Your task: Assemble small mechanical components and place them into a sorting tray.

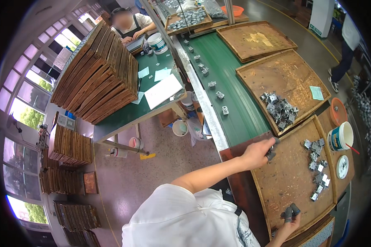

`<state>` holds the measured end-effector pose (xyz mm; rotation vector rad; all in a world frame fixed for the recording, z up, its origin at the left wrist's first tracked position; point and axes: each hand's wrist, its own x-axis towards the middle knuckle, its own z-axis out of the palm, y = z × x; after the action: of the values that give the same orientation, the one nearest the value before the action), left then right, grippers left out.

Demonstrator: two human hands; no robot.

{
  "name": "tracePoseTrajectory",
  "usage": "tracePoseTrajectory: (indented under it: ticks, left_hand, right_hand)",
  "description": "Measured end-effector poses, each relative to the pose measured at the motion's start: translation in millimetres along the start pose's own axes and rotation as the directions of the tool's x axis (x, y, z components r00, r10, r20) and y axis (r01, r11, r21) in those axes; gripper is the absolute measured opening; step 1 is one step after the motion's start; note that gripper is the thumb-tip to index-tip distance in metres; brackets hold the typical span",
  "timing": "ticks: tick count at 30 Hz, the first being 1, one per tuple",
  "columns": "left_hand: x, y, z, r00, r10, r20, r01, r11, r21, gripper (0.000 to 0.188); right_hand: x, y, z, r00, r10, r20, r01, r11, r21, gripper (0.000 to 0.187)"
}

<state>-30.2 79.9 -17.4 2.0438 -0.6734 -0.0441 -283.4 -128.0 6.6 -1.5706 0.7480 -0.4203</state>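
Note:
My left hand [257, 154] is over the upper left edge of the near wooden tray [276, 187]. Its fingers are curled together, with dark grey covers on the tips, and whatever they hold is hidden. Low over the same tray, my right hand [292, 218] has its grey-covered fingertips pressed together; I cannot make out anything in them. Small silvery metal parts [316, 166] lie in a loose line along that tray's right side. In the tray beyond it, a heap of similar metal parts [281, 112] sits in the near left corner, with a pale paper slip [316, 93] to its right.
A green conveyor belt [235, 111] carries several spaced metal parts. Right of the trays stand a white bucket [344, 136], a round white lid [342, 166] and an orange bowl [338, 111]. Stacked wooden trays [99, 74] fill the left table, where a seated person [132, 26] works. Another person [346, 45] stands far right.

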Motion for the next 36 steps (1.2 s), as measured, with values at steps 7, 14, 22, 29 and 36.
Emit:
tracePoseTrajectory:
  ticks: [7,14,22,29,36]
  left_hand:
    - [-4,7,30,0.968,-0.045,0.246,0.046,0.999,-0.001,0.036]
    - [3,18,62,0.950,-0.055,0.309,0.042,0.998,0.048,0.042]
    - [48,18,86,0.995,0.065,0.080,-0.079,0.979,0.187,0.032]
    - [52,42,78,0.996,-0.042,0.078,0.080,0.794,-0.603,0.041]
    - [-20,87,49,0.852,-0.024,0.522,0.508,0.278,-0.816,0.042]
  right_hand:
    - [-3,5,-3,1.000,-0.004,0.005,0.004,1.000,0.010,0.021]
    - [-12,9,-12,0.999,-0.021,0.026,0.020,0.999,0.026,0.023]
    - [-20,-7,-3,0.989,-0.028,-0.143,0.024,0.999,-0.028,0.017]
    - [-37,-14,-10,0.973,0.068,-0.222,-0.015,0.973,0.232,0.024]
    - [-52,-32,-11,0.960,-0.006,-0.280,0.083,0.961,0.264,0.022]
